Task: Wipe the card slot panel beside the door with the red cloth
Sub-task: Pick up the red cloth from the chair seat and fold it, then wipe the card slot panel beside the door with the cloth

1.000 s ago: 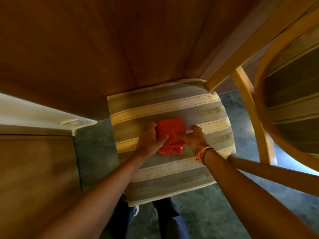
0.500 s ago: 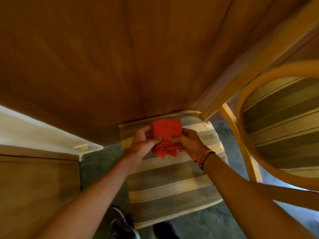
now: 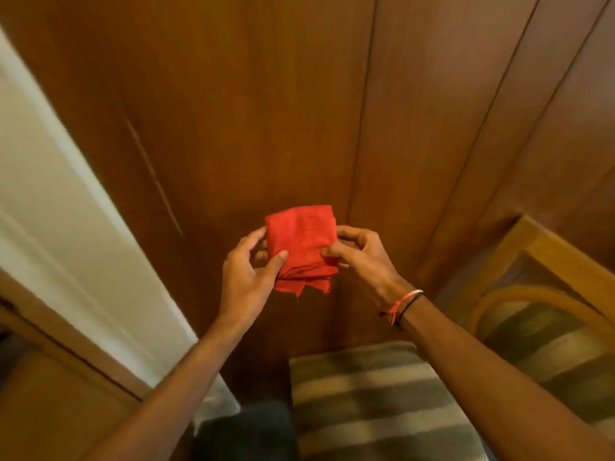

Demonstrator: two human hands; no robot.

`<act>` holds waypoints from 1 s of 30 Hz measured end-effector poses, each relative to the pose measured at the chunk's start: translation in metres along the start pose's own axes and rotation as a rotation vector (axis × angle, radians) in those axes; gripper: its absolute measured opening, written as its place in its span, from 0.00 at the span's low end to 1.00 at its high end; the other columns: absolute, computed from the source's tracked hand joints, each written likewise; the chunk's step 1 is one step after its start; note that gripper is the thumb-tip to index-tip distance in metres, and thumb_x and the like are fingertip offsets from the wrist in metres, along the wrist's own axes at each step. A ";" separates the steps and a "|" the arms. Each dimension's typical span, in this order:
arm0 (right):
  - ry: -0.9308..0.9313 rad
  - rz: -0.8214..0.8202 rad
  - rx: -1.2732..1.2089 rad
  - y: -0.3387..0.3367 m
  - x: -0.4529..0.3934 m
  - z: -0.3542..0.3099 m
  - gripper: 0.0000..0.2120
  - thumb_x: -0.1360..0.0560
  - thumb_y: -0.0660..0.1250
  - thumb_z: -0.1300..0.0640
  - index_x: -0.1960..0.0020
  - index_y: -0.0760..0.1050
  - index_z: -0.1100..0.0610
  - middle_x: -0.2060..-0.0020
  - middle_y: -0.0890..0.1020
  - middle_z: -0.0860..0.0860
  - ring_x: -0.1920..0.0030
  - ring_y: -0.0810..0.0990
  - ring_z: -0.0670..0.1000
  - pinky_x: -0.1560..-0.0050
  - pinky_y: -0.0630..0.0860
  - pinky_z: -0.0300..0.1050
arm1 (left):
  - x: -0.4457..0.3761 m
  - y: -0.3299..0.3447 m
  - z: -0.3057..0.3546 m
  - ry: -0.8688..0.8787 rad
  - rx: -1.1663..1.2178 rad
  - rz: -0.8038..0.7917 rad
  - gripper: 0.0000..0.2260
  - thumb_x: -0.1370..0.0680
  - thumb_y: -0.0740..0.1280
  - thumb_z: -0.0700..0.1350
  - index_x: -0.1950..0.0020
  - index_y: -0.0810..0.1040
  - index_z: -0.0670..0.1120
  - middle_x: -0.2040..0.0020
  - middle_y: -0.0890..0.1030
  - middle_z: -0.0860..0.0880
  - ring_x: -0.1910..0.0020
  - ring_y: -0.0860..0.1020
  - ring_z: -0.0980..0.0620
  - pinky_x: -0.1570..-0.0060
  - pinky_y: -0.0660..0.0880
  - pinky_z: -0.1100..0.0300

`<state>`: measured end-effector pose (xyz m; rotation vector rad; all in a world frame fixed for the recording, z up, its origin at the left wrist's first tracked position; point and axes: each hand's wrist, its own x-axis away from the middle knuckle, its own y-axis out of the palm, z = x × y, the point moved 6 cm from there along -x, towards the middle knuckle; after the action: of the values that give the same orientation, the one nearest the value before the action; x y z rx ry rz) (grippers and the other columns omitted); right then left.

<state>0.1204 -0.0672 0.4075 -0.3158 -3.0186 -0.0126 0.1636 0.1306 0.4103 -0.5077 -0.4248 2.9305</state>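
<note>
- Hands up in front of the wooden wall panelling (image 3: 266,111), both on the red cloth (image 3: 301,242), which is folded into a thick square pad and held in the air, clear of the wall and well above the chair below.
- The left hand (image 3: 244,277) grips the cloth's left edge, thumb pressed on the front face and fingers curled behind it.
- The right hand (image 3: 361,257) pinches the right edge, thumb tip on the front and the other fingers bent round the side; thin bracelets (image 3: 402,302) circle that wrist.
- The cloth's loose lower corners hang ragged beneath the two thumbs.
- A striped seat cushion (image 3: 376,404) shows at the bottom, under the right forearm, set against the foot of the panelling.
- A second chair with a curved wooden frame (image 3: 519,294) stands to the right, its striped pad partly visible.
- A pale, white strip (image 3: 66,227) runs slantwise down the left side, blurred, with brown wood beyond it; I cannot make out any card slot panel from here.
</note>
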 end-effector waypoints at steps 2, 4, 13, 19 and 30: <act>-0.077 -0.039 -0.026 0.029 0.001 -0.050 0.16 0.24 0.67 0.71 0.39 0.81 0.59 0.58 0.85 0.48 0.58 0.82 0.44 0.59 0.78 0.34 | -0.008 -0.044 0.039 0.086 0.003 0.112 0.23 0.26 0.75 0.46 0.33 0.71 0.52 0.49 0.81 0.55 0.52 0.80 0.67 0.59 0.77 0.73; -0.140 -0.090 -0.064 0.060 0.003 -0.095 0.19 0.24 0.67 0.72 0.35 0.78 0.60 0.56 0.84 0.50 0.55 0.83 0.46 0.57 0.79 0.36 | -0.013 -0.088 0.075 0.177 0.003 0.208 0.22 0.26 0.74 0.46 0.37 0.68 0.56 0.50 0.79 0.58 0.53 0.80 0.65 0.60 0.78 0.70; -0.407 -0.252 -0.066 0.197 0.019 -0.245 0.15 0.27 0.75 0.71 0.45 0.78 0.59 0.59 0.87 0.51 0.62 0.87 0.44 0.60 0.84 0.36 | -0.010 -0.244 0.171 0.528 -0.417 0.656 0.12 0.22 0.69 0.40 0.38 0.80 0.44 0.35 0.71 0.40 0.45 0.75 0.56 0.46 0.79 0.58; -0.522 -0.224 -0.088 0.260 0.028 -0.294 0.12 0.30 0.78 0.70 0.48 0.82 0.68 0.60 0.86 0.54 0.63 0.87 0.46 0.65 0.81 0.33 | -0.013 -0.302 0.203 0.567 -0.648 0.837 0.18 0.23 0.65 0.47 0.37 0.80 0.40 0.36 0.75 0.34 0.44 0.81 0.38 0.45 0.75 0.53; -0.850 0.142 0.262 0.301 0.000 -0.356 0.07 0.27 0.79 0.55 0.53 0.83 0.56 0.55 0.82 0.46 0.54 0.81 0.43 0.57 0.80 0.27 | -0.103 -0.328 0.214 0.514 -0.980 0.768 0.31 0.30 0.76 0.49 0.31 0.75 0.37 0.33 0.78 0.36 0.35 0.77 0.35 0.39 0.77 0.37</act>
<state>0.2197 0.2209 0.7610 -0.6421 -3.7320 0.6904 0.2135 0.3703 0.7335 -1.8047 -1.9321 2.7648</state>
